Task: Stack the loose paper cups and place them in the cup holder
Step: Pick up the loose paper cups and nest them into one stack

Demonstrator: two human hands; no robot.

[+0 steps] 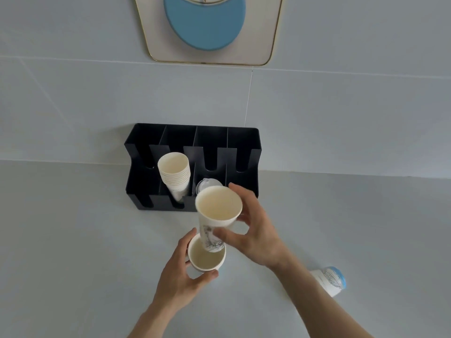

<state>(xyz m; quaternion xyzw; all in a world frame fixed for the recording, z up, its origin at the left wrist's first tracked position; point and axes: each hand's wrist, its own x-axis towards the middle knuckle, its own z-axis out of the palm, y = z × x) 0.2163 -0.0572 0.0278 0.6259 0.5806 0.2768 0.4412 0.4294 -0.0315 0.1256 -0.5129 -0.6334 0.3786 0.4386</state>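
Stacking is under way: the right hand (256, 230) pinches a cup (217, 215) whose base must drop into the cup (207, 257) the left hand (181, 269) clasps just beneath.

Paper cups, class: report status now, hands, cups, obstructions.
Left hand grips lower cup. Right hand lowers upper cup into it. Stack waits in cup holder. One loose cup lies right; nothing blocking.
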